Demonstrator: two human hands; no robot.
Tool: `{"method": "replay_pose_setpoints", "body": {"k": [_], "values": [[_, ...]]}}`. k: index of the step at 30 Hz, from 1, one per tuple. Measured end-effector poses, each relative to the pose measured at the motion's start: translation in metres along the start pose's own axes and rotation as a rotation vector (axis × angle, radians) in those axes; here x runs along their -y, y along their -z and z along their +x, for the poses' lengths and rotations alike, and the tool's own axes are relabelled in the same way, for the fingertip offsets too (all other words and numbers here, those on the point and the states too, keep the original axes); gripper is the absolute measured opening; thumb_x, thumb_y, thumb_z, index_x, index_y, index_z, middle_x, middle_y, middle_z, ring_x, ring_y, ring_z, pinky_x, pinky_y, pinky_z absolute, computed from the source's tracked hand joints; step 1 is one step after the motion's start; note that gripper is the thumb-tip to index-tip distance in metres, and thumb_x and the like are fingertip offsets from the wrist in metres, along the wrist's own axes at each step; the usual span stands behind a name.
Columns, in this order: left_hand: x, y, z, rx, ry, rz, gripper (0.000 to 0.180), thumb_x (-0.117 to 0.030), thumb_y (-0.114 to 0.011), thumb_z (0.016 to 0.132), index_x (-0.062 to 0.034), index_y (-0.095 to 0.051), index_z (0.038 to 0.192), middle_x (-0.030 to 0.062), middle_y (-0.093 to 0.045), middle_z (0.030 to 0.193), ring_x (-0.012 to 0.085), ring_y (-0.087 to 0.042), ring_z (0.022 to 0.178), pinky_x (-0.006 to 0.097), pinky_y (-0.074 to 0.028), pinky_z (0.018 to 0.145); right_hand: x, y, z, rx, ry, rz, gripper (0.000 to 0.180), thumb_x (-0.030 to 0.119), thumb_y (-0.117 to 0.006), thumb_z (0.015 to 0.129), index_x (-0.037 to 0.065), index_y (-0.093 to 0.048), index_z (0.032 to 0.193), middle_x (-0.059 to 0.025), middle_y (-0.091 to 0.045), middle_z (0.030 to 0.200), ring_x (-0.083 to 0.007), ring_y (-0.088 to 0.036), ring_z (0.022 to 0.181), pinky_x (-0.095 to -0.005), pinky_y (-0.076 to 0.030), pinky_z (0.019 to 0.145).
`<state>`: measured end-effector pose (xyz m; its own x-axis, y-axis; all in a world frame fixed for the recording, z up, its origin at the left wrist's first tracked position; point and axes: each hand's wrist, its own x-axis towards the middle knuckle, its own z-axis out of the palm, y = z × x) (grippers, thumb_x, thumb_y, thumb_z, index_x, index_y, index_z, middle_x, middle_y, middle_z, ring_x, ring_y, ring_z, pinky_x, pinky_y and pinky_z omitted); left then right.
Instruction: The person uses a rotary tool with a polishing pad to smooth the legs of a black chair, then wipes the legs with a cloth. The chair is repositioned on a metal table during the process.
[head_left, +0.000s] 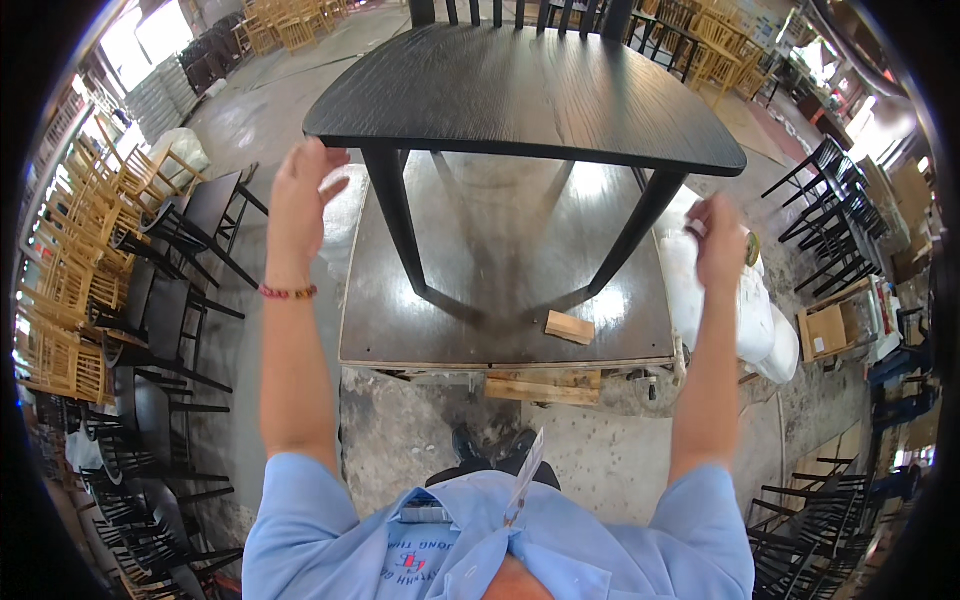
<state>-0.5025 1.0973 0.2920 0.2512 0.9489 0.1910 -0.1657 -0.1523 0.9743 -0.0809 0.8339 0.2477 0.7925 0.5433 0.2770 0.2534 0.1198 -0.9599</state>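
A black wooden chair (520,95) stands upright in front of me on a dark tabletop (500,335), its front legs towards me. My left hand (303,200) is raised beside the seat's left front corner, fingers apart and nothing seen in them. Whether its fingertips touch the seat edge I cannot tell. Off the seat's right front corner, apart from it, hangs my right hand (722,245), slightly blurred, with curled fingers. A small dark patch shows at those fingers; what it is stays unclear. A light wood block (570,327) lies near the tabletop's front edge.
White wrapped bundles (770,335) lie against the tabletop's right side. Black chairs (180,315) and stacked natural-wood chairs (75,285) line the left. More black chairs (835,200) stand at the right, near an open cardboard box (828,330). Below the front edge is a wooden board (543,386).
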Motion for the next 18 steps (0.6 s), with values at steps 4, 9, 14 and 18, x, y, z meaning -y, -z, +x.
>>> {"method": "replay_pose_setpoints", "body": {"k": [4, 9, 14, 18], "values": [[0.069, -0.015, 0.003, 0.247, -0.119, 0.097, 0.050, -0.029, -0.074, 0.092, 0.0011, -0.055, 0.128, 0.0080, -0.063, 0.121, 0.0130, -0.058, 0.108, 0.030, -0.048, 0.094, -0.137, -0.034, -0.055, 0.036, -0.023, 0.062, 0.043, 0.028, -0.079, 0.087, -0.001, -0.059, 0.112, -0.0075, -0.065, 0.102, -0.0137, -0.059, 0.085, -0.0300, -0.048, 0.074], [0.108, -0.044, 0.017, -0.003, -0.087, 0.238, 0.048, -0.018, -0.082, 0.082, -0.0004, -0.057, 0.119, 0.0054, -0.067, 0.100, 0.0131, -0.063, 0.094, 0.028, -0.050, 0.083, -0.188, -0.081, -0.039, -0.010, -0.162, -0.179, 0.024, 0.016, -0.079, 0.084, 0.002, -0.062, 0.094, -0.0026, -0.062, 0.084, -0.0103, -0.057, 0.074, -0.0289, -0.047, 0.067], [0.124, -0.062, 0.029, -0.147, -0.079, 0.217, 0.043, -0.009, -0.079, 0.080, 0.0001, -0.057, 0.117, 0.0051, -0.066, 0.089, 0.0133, -0.064, 0.079, 0.028, -0.051, 0.075, -0.219, -0.098, 0.007, -0.025, -0.188, -0.089, 0.018, 0.013, -0.075, 0.080, 0.003, -0.060, 0.080, -0.0003, -0.059, 0.071, -0.0092, -0.054, 0.065, -0.0291, -0.047, 0.064], [0.129, -0.091, 0.044, -0.244, -0.143, 0.201, 0.042, -0.006, -0.075, 0.080, 0.0011, -0.057, 0.117, 0.0059, -0.064, 0.087, 0.0146, -0.062, 0.075, 0.029, -0.049, 0.071, -0.254, -0.103, 0.068, 0.064, -0.055, -0.079, 0.016, 0.011, -0.073, 0.080, 0.003, -0.060, 0.080, 0.0002, -0.059, 0.071, -0.0089, -0.054, 0.065, -0.0279, -0.047, 0.063]]}}
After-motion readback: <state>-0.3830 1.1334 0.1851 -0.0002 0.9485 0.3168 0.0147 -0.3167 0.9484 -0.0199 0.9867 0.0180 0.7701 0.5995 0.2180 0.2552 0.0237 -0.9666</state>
